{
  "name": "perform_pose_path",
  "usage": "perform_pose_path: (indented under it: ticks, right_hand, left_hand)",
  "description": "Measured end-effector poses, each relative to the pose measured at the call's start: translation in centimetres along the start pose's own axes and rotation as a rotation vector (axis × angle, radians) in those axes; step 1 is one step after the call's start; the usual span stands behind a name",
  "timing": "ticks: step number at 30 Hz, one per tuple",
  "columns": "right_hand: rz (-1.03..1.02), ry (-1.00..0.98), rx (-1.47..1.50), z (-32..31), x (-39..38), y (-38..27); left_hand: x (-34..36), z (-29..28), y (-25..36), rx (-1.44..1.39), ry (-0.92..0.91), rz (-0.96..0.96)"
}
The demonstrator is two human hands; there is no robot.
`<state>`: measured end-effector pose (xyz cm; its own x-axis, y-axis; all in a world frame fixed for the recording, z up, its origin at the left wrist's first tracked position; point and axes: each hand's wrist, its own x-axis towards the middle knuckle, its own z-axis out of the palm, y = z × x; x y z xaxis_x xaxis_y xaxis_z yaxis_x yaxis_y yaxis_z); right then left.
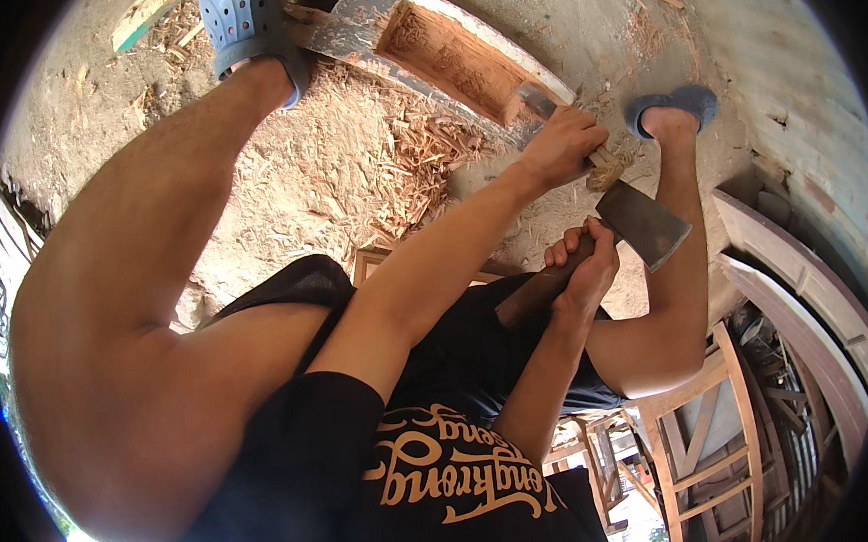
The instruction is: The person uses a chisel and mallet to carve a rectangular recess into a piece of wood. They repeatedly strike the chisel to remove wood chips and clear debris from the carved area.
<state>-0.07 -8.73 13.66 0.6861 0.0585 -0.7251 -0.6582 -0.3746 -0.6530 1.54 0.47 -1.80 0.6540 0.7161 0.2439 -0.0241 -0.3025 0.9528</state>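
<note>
My left hand (562, 147) is closed around a chisel. The chisel's flat metal blade (536, 101) points into the near right end of a rectangular hollow cut in a long wooden piece (351, 34). The butt of its wooden handle (604, 173) looks frayed and sticks out below my fist. My right hand (589, 269) grips a hatchet by its thick wooden handle (542, 293), close under the head. The broad dark hatchet head (645, 225) is turned with its edge to the right, and its back lies near the chisel's butt; whether they touch I cannot tell.
My left foot in a blue clog (239, 28) rests against the wooden piece's left end. A dark clog (674, 108) is on my right foot. Wood chips (415, 170) litter the ground. Curved boards (795, 323) and a wooden frame (708, 443) stand at the right.
</note>
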Motion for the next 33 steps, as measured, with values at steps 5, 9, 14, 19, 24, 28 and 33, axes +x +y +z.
perform_pose_path:
  ticks: [5, 9, 14, 19, 24, 28, 33]
  right_hand:
    - [-0.064, -0.024, -0.057, 0.4, -0.6, -0.5]
    - [-0.082, -0.039, -0.066, 1.5, -0.8, -0.7]
    - [-0.097, -0.086, -0.034, 1.9, -1.1, -0.9]
    - [-0.096, -0.092, -0.020, 2.0, -1.2, -1.1]
    - [-0.078, -0.081, -0.018, 1.9, -1.1, -0.9]
    - [-0.078, -0.106, -0.005, 2.0, -1.0, -0.8]
    - [-0.120, -0.106, -0.027, 3.3, -1.2, -1.9]
  left_hand:
    - [0.7, 0.0, 0.3, -0.034, 0.020, -0.013]
    - [0.6, -0.4, 1.1, -0.054, -0.004, -0.048]
    - [-0.1, -0.8, 0.1, -0.044, 0.114, -0.032]
    - [-0.1, -1.5, 0.0, -0.046, 0.085, -0.058]
    - [0.2, -1.6, 0.0, -0.084, 0.082, -0.042]
    - [0.6, -1.7, -0.1, -0.093, 0.079, -0.062]
    - [0.8, -2.2, -0.1, -0.128, 0.100, -0.093]
